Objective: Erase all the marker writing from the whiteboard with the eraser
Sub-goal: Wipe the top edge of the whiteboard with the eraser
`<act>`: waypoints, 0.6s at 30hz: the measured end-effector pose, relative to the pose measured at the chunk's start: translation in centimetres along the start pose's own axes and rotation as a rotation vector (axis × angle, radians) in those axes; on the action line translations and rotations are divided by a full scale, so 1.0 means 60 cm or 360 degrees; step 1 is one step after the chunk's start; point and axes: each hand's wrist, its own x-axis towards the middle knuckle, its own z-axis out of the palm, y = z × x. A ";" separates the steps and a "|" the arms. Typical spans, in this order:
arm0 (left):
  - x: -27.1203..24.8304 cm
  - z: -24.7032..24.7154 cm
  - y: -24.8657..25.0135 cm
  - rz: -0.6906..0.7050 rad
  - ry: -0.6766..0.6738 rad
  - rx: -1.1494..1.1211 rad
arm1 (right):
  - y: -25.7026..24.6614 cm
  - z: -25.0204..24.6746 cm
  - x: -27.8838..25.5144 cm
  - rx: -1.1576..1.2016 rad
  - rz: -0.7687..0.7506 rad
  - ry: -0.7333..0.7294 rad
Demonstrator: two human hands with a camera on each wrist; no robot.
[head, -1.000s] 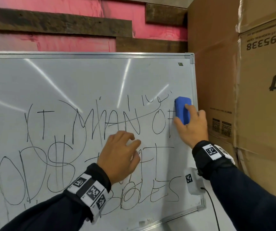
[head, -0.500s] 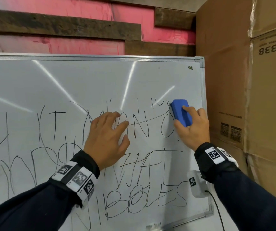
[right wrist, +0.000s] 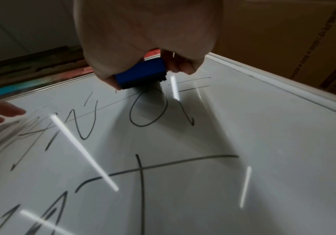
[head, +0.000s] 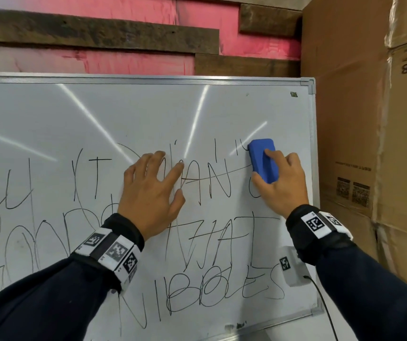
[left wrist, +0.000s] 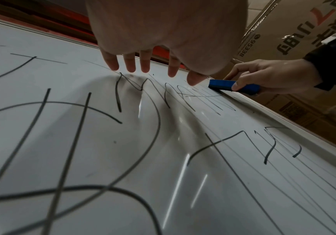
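Note:
A whiteboard (head: 148, 114) with a metal frame leans upright, its lower half covered in black marker writing (head: 212, 289). My right hand (head: 277, 179) grips a blue eraser (head: 262, 163) and presses it flat on the board near the right edge, over the top row of letters. The eraser (left wrist: 233, 86) and the eraser (right wrist: 141, 74) show in both wrist views, its dark felt against the surface. My left hand (head: 152, 190) lies spread with straight fingers against the board, left of the eraser, over the letters "MAN". Its fingertips (left wrist: 129, 69) touch the board.
Tall cardboard boxes (head: 370, 119) stand tight against the board's right edge. A pink wall with dark wooden planks (head: 99, 33) rises behind the board. A small white device (head: 293, 267) with a cable hangs at my right wrist.
My left hand rose from loosely curled to flat and spread on the board. The eraser slid left and slightly up along the top row, wiping marks near the right edge.

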 end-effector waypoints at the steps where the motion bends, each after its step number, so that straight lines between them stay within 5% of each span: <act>1: 0.000 -0.001 -0.002 -0.0009 0.0001 0.0009 | -0.005 0.002 -0.003 0.0009 -0.0007 -0.0013; 5: -0.007 -0.004 -0.013 -0.0025 0.0008 0.0023 | -0.011 0.017 -0.044 -0.0034 -0.0082 -0.0155; 11: -0.012 -0.007 -0.020 -0.0064 0.0016 0.0020 | -0.050 0.014 0.020 0.0010 0.0005 0.0005; 18: -0.012 -0.010 -0.042 -0.0103 0.0004 0.0068 | -0.073 0.039 -0.037 0.0061 -0.0085 -0.0096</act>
